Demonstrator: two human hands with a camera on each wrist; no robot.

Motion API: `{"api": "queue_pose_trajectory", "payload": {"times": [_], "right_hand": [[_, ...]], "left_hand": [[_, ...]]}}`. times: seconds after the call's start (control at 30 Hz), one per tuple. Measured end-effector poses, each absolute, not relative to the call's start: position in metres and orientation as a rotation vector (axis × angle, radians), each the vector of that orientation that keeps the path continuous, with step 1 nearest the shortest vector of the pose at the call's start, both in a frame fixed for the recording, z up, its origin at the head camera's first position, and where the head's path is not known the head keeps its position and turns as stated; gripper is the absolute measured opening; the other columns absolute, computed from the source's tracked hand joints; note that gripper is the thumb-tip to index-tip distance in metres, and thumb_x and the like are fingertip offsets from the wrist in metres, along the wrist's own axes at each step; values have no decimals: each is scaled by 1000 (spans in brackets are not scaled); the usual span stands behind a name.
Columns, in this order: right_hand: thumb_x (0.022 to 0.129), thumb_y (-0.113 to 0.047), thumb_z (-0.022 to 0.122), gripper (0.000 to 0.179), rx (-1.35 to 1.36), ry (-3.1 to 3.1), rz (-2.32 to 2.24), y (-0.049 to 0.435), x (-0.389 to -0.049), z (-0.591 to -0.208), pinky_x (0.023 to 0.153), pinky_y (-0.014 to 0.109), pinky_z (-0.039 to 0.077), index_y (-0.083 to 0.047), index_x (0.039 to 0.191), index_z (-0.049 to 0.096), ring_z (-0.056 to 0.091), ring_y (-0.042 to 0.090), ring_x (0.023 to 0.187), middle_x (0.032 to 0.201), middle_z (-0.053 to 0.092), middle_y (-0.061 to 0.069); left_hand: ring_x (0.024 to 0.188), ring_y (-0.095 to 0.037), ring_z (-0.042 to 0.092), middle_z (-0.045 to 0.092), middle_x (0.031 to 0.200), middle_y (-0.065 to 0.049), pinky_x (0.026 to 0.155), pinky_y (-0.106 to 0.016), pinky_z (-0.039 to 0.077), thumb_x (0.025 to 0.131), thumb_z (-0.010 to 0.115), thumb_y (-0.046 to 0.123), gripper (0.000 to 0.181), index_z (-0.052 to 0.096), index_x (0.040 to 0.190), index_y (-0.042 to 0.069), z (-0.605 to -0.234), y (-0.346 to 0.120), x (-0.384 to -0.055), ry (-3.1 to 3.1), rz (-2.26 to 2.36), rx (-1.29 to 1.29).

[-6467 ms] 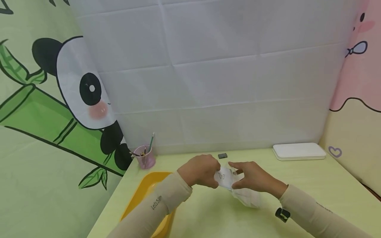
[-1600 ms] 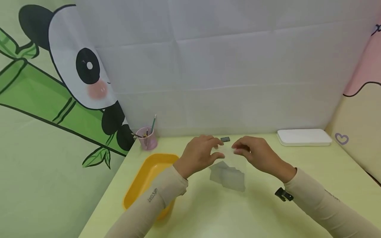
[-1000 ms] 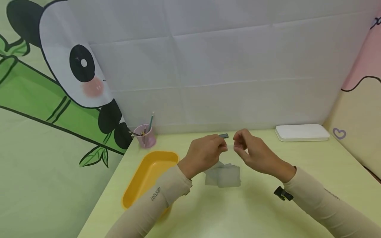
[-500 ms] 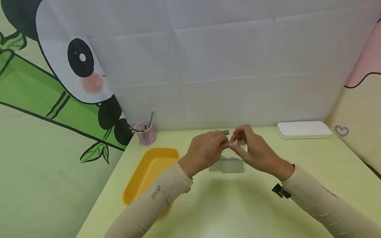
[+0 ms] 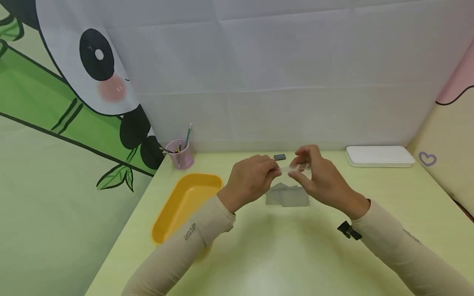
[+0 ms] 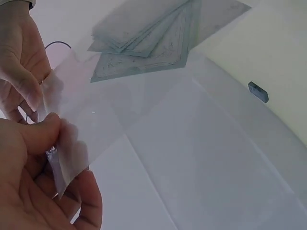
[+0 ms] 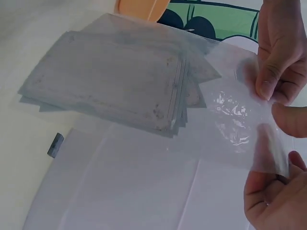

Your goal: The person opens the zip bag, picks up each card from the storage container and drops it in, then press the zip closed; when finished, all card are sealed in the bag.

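A clear plastic bag (image 7: pixel 230 115) is stretched between both hands, raised above the table. Several thin grey sheets (image 5: pixel 295 197) hang in it in an uneven fan; the right wrist view shows this stack (image 7: pixel 110 81) through the film. My left hand (image 5: pixel 252 181) pinches the bag's near edge, its thumb lying on the film in the left wrist view. My right hand (image 5: pixel 326 181) holds the same edge further right, thumb on one side and fingers behind. Its thumb and index finger stand apart. How far the bag's mouth gapes, I cannot tell.
A yellow tray (image 5: pixel 157 230) stands at left, partly behind the left forearm. Behind it is a pink cup (image 5: pixel 181 159) of pencils. A small dark grey block (image 5: pixel 279 157) lies at the back, and a flat white case (image 5: pixel 380 156) at the back right.
Earlier, a white sheet with small drawings was between the hands. Half a second ago the fingertips met at the bag's edge; now they are slightly apart, and the right thumb and index finger have spread.
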State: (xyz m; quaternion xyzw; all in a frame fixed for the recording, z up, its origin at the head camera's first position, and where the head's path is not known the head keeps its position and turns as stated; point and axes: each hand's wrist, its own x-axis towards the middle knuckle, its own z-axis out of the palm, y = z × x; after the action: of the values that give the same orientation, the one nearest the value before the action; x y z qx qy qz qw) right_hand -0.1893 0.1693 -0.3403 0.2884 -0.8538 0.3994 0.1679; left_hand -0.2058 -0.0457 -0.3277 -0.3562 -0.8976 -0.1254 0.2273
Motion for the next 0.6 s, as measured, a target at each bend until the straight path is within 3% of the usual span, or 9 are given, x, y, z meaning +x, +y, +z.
{"api": "queue_pose_trajectory", "payload": {"times": [0.23,0.3,0.47,0.6], "right_hand": [[93,0,68,26,806,-2468,1117,168,-190,-344,79,44,51,-7,106,47,65,20,87,91,64,-3],[93,-2,70,25,828,-2476,1059,169,-191,-345,76,42,52,-6,109,51,66,19,86,90,65,-5],[90,-9,76,14,902,-2474,788,176,-195,-346,66,35,49,-10,103,71,59,12,76,88,67,-8],[84,-6,80,11,889,-2427,687,182,-195,-348,63,32,47,-14,88,74,54,9,70,80,63,-10]], "left_hand": [[57,-11,56,61,70,8,50,-24,45,90,76,26,10,75,84,19,-327,-42,-205,-2439,-262,-1024],[56,-12,56,63,70,7,52,-25,47,90,77,26,10,76,84,19,-326,-43,-205,-2472,-241,-1017],[72,-8,63,70,84,10,60,-25,50,90,75,33,13,79,96,22,-319,-47,-205,-2706,-294,-993],[78,-7,64,72,90,11,66,-25,50,90,74,33,16,79,101,22,-316,-51,-207,-2828,-391,-975]]}}
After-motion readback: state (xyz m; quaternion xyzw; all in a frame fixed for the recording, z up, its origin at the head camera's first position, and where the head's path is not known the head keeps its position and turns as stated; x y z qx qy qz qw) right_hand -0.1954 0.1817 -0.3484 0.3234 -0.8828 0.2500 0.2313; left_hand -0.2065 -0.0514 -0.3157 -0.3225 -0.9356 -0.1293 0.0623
